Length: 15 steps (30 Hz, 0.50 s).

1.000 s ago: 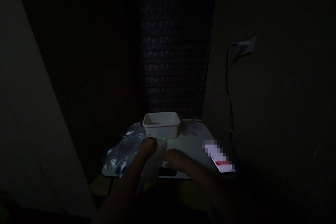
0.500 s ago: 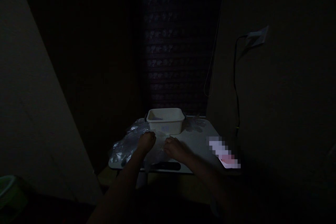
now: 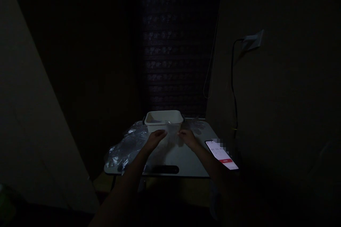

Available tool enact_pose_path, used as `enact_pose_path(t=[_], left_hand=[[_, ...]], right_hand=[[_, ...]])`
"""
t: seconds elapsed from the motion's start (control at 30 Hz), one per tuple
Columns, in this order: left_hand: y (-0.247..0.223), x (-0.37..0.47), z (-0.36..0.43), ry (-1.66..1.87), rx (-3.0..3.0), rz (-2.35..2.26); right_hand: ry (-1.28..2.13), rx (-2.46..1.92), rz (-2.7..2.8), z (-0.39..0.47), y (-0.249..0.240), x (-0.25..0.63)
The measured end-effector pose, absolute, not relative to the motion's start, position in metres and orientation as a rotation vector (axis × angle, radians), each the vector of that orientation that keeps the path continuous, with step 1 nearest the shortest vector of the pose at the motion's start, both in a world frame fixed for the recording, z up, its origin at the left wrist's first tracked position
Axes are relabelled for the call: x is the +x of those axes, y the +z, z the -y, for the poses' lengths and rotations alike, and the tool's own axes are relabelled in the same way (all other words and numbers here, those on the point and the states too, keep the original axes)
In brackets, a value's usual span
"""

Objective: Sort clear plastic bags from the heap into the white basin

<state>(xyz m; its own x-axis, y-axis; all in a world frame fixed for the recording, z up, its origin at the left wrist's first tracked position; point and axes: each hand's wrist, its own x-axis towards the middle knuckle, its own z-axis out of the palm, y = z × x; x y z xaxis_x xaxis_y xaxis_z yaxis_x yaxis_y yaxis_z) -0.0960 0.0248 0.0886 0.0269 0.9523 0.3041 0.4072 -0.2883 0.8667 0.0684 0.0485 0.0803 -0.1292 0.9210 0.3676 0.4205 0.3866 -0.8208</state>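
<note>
Between my two hands a thin clear plastic bag (image 3: 172,135) is stretched upright, in front of the white bin; its outline is faint in the dim light. My left hand (image 3: 157,137) pinches its left edge with fingers and thumb together. On the opposite edge, my right hand (image 3: 187,137) has a similar pinch. The white bin (image 3: 153,126) stands behind the hands at the back of the small table (image 3: 186,159), with something pale partly visible inside. To the left spreads a pile of shiny clear plastic bags (image 3: 126,149).
A lit phone (image 3: 222,156) lies at the table's right edge. Thin, crumpled clear plastic (image 3: 196,126) rests right of the bin. A dark slot (image 3: 163,169) runs along the table's front. A cable (image 3: 232,81) hangs from the wall socket (image 3: 253,40); blinds (image 3: 165,60) cover the back.
Both hands have risen and moved farther from me, lifting the clear plastic from low over the table to upright before the bin. The view has shifted slightly.
</note>
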Motion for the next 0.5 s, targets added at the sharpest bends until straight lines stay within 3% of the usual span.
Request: enact_pose_path(t=[0.23,0.5], left_hand=[[0.083,-0.087,-0.029,1.281,1.844,-1.388],[0.083,-0.079,-0.027,1.3,1.529,-1.25]], right_hand=[[0.705,-1.126,1.752,-0.048,0.087,0.072],[0.753,-1.111,1.765,-0.049,0.086,0.084]])
